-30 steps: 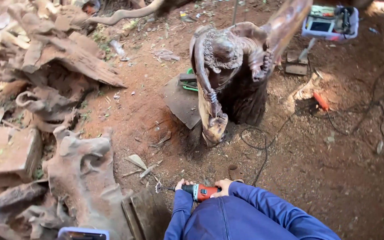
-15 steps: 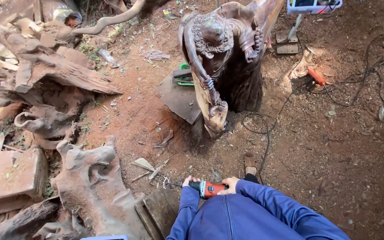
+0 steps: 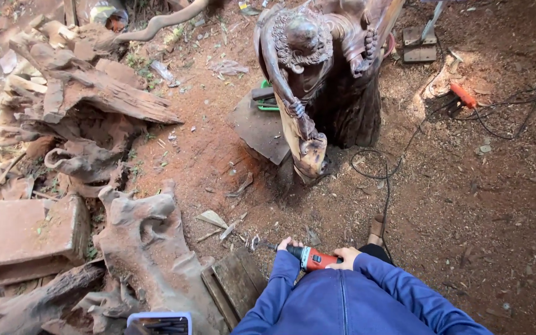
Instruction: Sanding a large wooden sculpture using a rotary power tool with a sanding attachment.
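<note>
I am holding the grinder low in front of my chest with both hands. My left hand is closing around its dark nose and my right hand is wrapping the red body, both fully clenched on it. Its bit is pointing left and hanging in the air just above the dirt floor, not touching any wood. The cord is trailing from near my foot across the floor toward the carving.

The carving is standing ahead of me, near the top edge of view, and it is looking well along: the curled hair, the arms and the hands are already shaped, and the surface is dark and smooth in places. The lower trunk is appearing rougher, so I am judging that detail work is remaining there. Chips and shavings are lying scattered on the floor between me and it.

Rough stumps are piling up at the left edge, a plank is lying just beside my left sleeve, and a second orange tool is resting near the right edge
</note>
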